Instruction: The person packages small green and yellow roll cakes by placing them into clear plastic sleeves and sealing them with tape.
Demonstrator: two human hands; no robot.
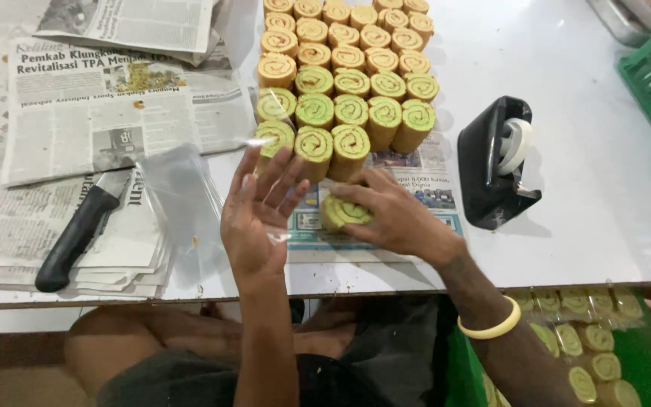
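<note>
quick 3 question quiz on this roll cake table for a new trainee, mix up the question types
1. True or false: the right hand holds a green roll cake slice.
2. Multiple choice: what lies on the newspapers to the left? A) a spoon B) a black-handled knife C) scissors
3. Fill in: the black tape dispenser sits to the ____ of the rows of roll slices.

Key:
1. True; its fingers wrap the slice, while the left hand is open, touching a clear plastic wrapper.
2. B
3. right
</note>
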